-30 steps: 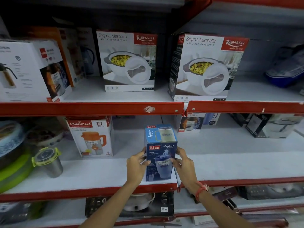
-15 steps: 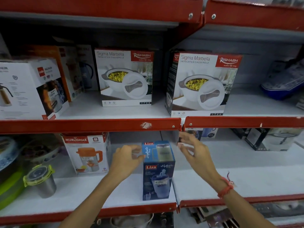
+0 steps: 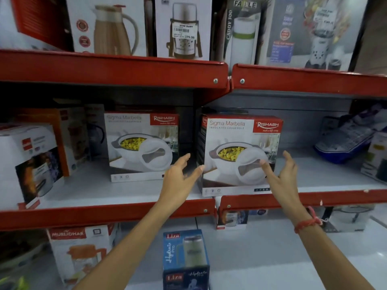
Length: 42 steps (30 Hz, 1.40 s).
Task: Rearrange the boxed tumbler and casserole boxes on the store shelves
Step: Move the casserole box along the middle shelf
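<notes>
A blue Liza tumbler box [image 3: 186,260] stands upright on the lower shelf, with nothing touching it. Two white Sigma Marbella casserole boxes sit on the middle shelf: the left casserole box [image 3: 142,143] further back, the right casserole box [image 3: 238,153] at the shelf's front edge. My left hand [image 3: 179,181] is open, fingers apart, at the right box's left side. My right hand [image 3: 280,174] is open at that box's right side, its fingers over the front face. Neither hand grips the box.
Red shelf edges [image 3: 104,214] run across. A white kettle box [image 3: 29,162] stands at the middle shelf's left, a blue packaged item [image 3: 345,139] at its right. Jug and flask boxes [image 3: 182,28] fill the top shelf. A Murlidhar jug box [image 3: 79,252] stands left of the tumbler box.
Both hands let go of the tumbler box on the lower shelf and rose to either side of the right casserole box. The view tilted upward.
</notes>
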Tool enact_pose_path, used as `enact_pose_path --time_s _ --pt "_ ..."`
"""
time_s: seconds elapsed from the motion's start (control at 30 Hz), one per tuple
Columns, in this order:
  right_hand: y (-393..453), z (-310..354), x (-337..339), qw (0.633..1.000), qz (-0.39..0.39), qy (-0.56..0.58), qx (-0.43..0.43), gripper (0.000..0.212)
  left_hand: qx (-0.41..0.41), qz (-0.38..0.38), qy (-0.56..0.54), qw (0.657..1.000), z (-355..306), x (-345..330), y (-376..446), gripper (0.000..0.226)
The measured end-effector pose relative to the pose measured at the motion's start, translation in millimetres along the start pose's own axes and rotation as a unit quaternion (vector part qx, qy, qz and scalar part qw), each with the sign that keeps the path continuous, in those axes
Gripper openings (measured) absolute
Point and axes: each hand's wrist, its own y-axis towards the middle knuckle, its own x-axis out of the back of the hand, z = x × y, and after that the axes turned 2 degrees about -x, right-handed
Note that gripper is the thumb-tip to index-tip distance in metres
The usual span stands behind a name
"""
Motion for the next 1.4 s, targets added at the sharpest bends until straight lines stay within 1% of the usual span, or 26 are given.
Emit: enact_pose_path --time_s 0.07,0.1,0.13,0.2,0.23,0.27,0.3,0.4,0.47,0.5,0.57,0.67,0.77,0.87,1.0,1.23,1.3,1.4 --pt "11.6 -3.5 -0.9 0.997 0.053 0.024 -0.058 0.092 0.046 0.045 0.015 0.998 6.2 -11.4 18.7 0.082" --pt "15.7 -4.9 -1.9 0.993 0.079 0.044 -0.074 0.094 0.068 0.07 0.022 0.995 7.5 -16.4 24.9 0.088" --pt "18.7 -5.8 -2.8 0.99 0.098 0.062 -0.078 0.089 0.088 0.092 0.03 0.991 8.8 -21.8 30.0 0.089" --pt "20.3 -4.8 -4.8 0.989 0.109 0.082 -0.058 0.065 0.092 0.109 0.027 0.989 12.9 -29.2 37.5 0.082" --pt "20.3 -5.6 -5.1 0.989 0.11 0.09 -0.049 0.056 0.083 0.103 0.018 0.991 13.5 -30.2 39.1 0.074" --pt "19.5 -6.1 -4.6 0.988 0.112 0.095 -0.042 0.052 0.071 0.088 0.004 0.994 14.4 -30.5 39.9 0.063" --pt "18.0 -5.7 -3.4 0.987 0.121 0.097 -0.034 0.052 0.064 0.072 -0.008 0.995 16.3 -29.0 40.0 0.055" --pt "15.0 -0.2 2.7 0.983 0.153 0.095 -0.02 0.056 0.048 0.032 -0.016 0.998 16.6 -14.6 36.4 0.042" --pt "9.5 11.8 7.6 0.979 0.173 0.105 -0.003 0.053 0.026 0.012 -0.012 1.0 11.2 1.5 30.3 0.028" --pt "5.3 19.0 10.6 0.978 0.179 0.107 0.008 0.053 0.017 0.002 -0.013 1.0 7.6 10.5 26.3 0.026" --pt "-5.6 32.5 17.2 0.976 0.19 0.106 0.028 0.056 0.005 -0.009 -0.013 1.0 -0.7 28.2 12.6 0.031" --pt "-30.8 48.4 28.9 0.976 0.19 0.092 0.047 0.06 0.003 -0.015 -0.03 0.999 -12.5 51.1 -20.5 0.03" --pt "-59.7 59.9 41.7 0.973 0.194 0.104 0.066 0.063 0.006 -0.027 -0.046 0.999 -20.4 72.5 -55.2 0.042" --pt "-86.3 69.2 50.1 0.964 0.213 0.144 0.063 0.063 0.016 -0.043 -0.066 0.997 -24.2 94.4 -82.9 0.03" --pt "-112.3 77.7 54.2 0.96 0.225 0.152 0.07 0.063 0.044 -0.043 -0.059 0.996 -30.4 118.0 -110.7 0.026" --pt "-137.0 88.5 47.4 0.959 0.222 0.163 0.069 0.062 0.025 -0.061 -0.067 0.996 -29.1 140.9 -128.2 0.027" --pt "-136.6 90.0 38.5 0.959 0.223 0.161 0.069 0.061 0.023 -0.066 -0.058 0.996 -24.9 145.4 -126.0 0.029" --pt "-129.2 92.8 13.3 0.959 0.222 0.159 0.072 0.066 0.009 -0.07 -0.035 0.997 -11.9 152.4 -110.5 0.035"
